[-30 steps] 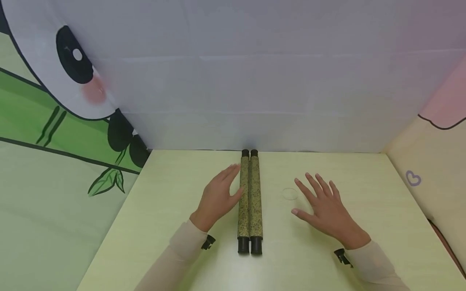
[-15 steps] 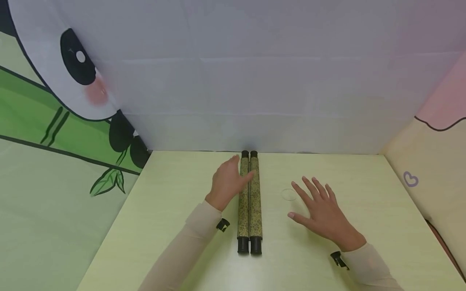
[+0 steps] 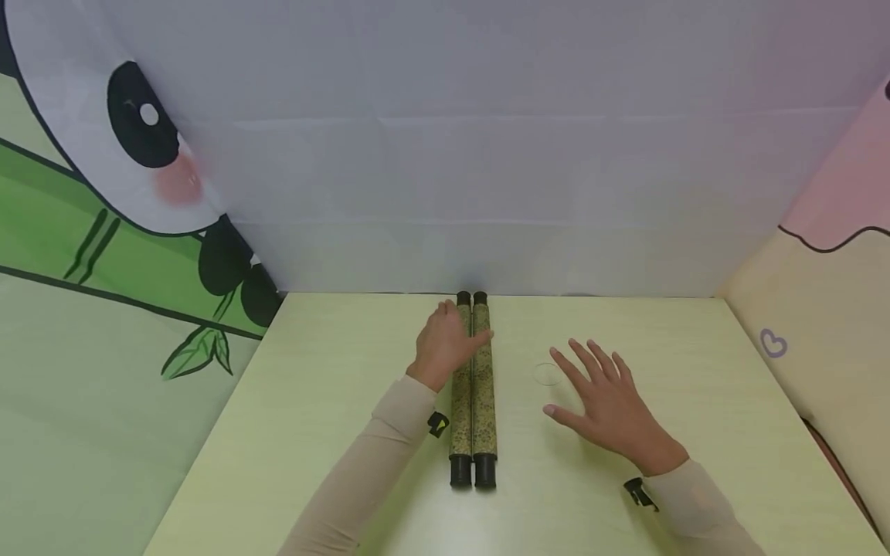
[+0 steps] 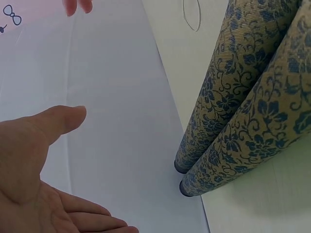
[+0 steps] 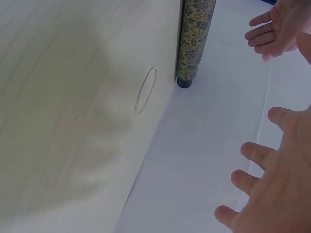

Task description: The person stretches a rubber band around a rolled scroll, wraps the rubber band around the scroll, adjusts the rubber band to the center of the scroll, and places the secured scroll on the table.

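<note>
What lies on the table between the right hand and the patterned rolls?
A thin ring lies on the table between the right hand and the nearer roll, closer to the hand; the head view shows this.

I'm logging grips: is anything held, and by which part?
Nothing; the left hand is apart from both patterned rolls; the right hand, spread, touches neither.

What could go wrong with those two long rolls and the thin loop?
The two rolls look round, so the left hand might bump one and send it rolling. The thin loop is hard to see against the pale table, so the right hand, spread nearby, could brush it away.
</note>
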Motion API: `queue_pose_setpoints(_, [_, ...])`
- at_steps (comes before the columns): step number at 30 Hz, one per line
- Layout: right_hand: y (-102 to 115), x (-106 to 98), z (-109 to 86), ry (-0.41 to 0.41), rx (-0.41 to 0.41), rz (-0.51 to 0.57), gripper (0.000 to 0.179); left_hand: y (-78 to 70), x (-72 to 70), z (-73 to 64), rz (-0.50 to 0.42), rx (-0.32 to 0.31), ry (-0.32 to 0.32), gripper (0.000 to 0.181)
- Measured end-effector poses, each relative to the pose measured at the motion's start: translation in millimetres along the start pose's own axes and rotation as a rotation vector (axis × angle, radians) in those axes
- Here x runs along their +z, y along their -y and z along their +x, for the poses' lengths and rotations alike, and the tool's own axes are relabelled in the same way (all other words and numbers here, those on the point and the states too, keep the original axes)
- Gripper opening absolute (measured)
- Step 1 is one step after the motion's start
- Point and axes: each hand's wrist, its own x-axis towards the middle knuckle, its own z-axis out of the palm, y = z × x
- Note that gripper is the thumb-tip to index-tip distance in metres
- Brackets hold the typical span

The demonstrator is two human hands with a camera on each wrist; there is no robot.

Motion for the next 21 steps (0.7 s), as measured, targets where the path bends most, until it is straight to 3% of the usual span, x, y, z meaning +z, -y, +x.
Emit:
queue_pose_setpoints(9, [-16.4, 5.2, 16.8, 0.029, -0.004, -0.006, 0.087, -14.2, 9.3, 7.1, 0.010, -0.047, 0.012, 0.103])
queue_pose_setpoints(16, [-30.0, -0.8, 25.6, 0.019, -0.029, -0.024, 0.085, -27.4, 22.7, 24.9, -0.108, -0.099, 0.056, 0.108])
queue_pose_setpoints(21, [-41.2, -7.8, 31.6, 0.027, -0.039, -0.024, 0.085, -31.5, 29.5, 38.5, -0.097, -0.143, 0.098, 0.112])
